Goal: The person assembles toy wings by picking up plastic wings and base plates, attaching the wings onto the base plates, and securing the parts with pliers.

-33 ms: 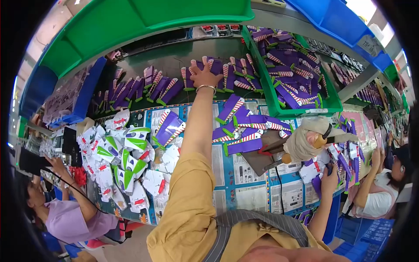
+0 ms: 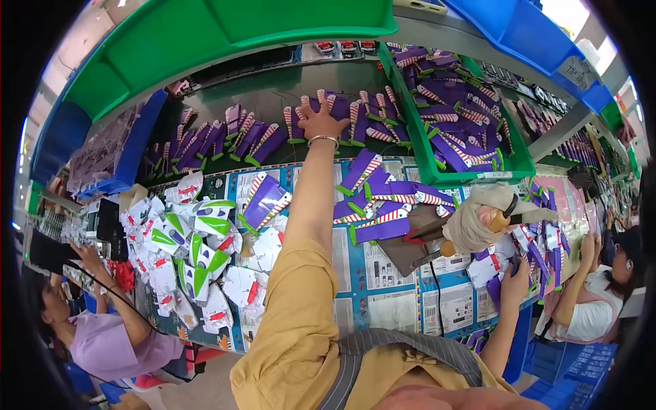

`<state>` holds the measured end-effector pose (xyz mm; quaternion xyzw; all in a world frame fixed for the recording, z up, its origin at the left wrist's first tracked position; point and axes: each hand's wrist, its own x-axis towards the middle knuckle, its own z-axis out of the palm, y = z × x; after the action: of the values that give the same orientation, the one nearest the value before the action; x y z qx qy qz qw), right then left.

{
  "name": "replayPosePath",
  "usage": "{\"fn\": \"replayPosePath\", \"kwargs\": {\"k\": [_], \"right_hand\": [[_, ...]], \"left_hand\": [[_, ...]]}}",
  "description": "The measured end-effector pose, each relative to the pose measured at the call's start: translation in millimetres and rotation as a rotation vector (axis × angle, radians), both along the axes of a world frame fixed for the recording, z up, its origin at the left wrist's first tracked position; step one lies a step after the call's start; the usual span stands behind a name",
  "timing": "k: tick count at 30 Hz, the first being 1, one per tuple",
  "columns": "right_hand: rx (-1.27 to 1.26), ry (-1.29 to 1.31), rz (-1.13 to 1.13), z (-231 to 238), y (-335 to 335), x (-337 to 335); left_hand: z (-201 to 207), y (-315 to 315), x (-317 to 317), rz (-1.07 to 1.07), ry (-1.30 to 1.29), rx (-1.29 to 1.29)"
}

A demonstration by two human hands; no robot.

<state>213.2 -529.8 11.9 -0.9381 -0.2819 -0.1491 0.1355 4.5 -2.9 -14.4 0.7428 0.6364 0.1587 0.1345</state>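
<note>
My left hand [image 2: 321,124] reaches far out over the dark belt, fingers spread, palm down on or just above a row of purple toy wing-like parts [image 2: 359,123] with red-and-white striped edges and green tips. Nothing is gripped in it. On the right, my right hand [image 2: 515,279] has its fingers curled beside a purple and white toy piece [image 2: 484,268]; what lies in its grasp is partly hidden. Between my hands, more purple striped parts [image 2: 383,227] lie on the paper-covered table. Left of my arm is a pile of white and green toy shells [image 2: 196,253].
A green bin [image 2: 471,176] full of purple parts stands at the back right. A cloth-wrapped bundle [image 2: 471,222] on a brown stand is before my right hand. Green [image 2: 225,27] and blue [image 2: 519,34] trays hang overhead. People sit left [image 2: 119,342] and right [image 2: 588,301].
Almost nothing differs. My left hand's fingers have shifted very slightly, and my right hand has moved a little downward.
</note>
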Motion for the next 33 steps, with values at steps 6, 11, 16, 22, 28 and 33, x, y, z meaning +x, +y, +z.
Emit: {"fn": "replayPosePath", "kwargs": {"k": [6,11,16,22,28,33], "right_hand": [[0.157,-0.076,0.642,10,43,-81],[0.096,0.069,0.857,-16,58,-118],[0.133,0.044,0.799,-17,57,-117],[0.167,0.076,0.832,-14,54,-116],[0.161,0.092,0.848,-16,59,-112],[0.116,0.116,0.827,-15,58,-111]], "left_hand": [[0,-6,15,0.047,-0.462,0.014],[-7,-4,6,0.023,-0.461,0.037],[4,-18,-25,-0.066,-0.453,0.069],[21,-78,-117,-0.42,-0.366,0.062],[58,-144,-184,-0.655,-0.118,-0.213],[116,-120,-153,-0.665,0.214,-0.368]]}}
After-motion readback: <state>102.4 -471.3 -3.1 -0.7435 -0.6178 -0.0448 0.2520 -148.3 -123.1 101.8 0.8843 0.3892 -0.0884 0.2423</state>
